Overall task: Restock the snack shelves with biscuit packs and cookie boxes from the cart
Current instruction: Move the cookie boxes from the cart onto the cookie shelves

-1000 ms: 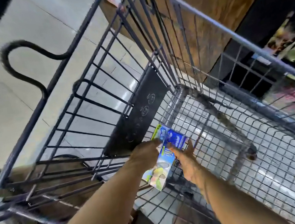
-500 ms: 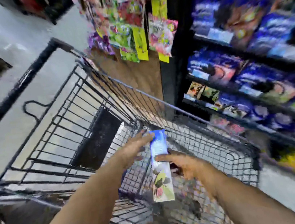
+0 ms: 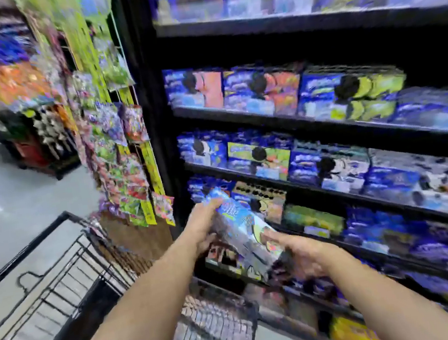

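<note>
Fingers (image 3: 212, 203) of left hand (image 3: 203, 223), right hand (image 3: 301, 254) gripped cookie box (image 3: 243, 233) ends. Needed it level, face-out, onto shelf (image 3: 300, 186) at 1 o'clock; gap there unclear, blurred.

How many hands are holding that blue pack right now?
2. The left hand grips the upper end of the biscuit pack by the shelves; the right hand holds its lower end, above the cart.

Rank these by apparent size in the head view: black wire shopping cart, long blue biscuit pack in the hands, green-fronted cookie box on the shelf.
1. black wire shopping cart
2. long blue biscuit pack
3. green-fronted cookie box; farther back, so its true size against the pack is unsure.
</note>
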### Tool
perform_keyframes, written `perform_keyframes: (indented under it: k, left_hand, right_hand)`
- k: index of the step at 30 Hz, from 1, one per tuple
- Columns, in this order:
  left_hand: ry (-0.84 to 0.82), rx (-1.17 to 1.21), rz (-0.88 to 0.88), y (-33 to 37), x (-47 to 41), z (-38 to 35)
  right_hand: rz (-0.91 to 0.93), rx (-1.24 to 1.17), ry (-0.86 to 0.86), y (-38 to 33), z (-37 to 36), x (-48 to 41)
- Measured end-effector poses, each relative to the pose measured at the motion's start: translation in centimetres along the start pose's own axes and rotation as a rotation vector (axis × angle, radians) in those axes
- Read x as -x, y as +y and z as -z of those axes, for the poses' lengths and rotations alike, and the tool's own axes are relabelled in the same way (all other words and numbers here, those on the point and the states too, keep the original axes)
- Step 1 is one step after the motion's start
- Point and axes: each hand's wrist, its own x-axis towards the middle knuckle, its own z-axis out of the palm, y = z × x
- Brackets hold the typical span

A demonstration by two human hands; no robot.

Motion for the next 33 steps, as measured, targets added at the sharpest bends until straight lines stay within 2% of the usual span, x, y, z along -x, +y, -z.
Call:
perform_keyframes:
  k: [3,6,14,18,21,29,33]
  left_hand:
    - [0.004,0.135,-0.088,3.5,0.1,-5.0]
    - [-0.076,0.131,-0.178,5.7,0.4,-9.2]
    - [-0.404,-0.338,-0.519,11.2,2.0,-18.4]
    - [-0.541,-0.564,-0.662,13.2,2.9,-22.4]
    - [-0.516,-0.657,-0.732,13.8,3.6,-25.8]
    - [-0.491,-0.639,-0.816,14.8,4.5,-35.6]
    - [-0.392,-0.700,-0.888,15.5,4.4,-40.8]
  right_hand:
    - [0.147,-0.183,0.133,-1.9,3.6,4.2]
    - [0.279,-0.209,0.263,-3.7,6.2,8.2]
    - [0.586,-0.163,0.563,-7.5,13.5,20.5]
    - [0.649,-0.045,0.636,-8.0,16.7,26.1]
    - [0.697,-0.054,0.681,-8.1,19.3,28.7]
    - [0.757,0.030,0.763,-9.2,27.1,32.8]
    - [0.764,0.056,0.786,-10.9,32.7,34.1]
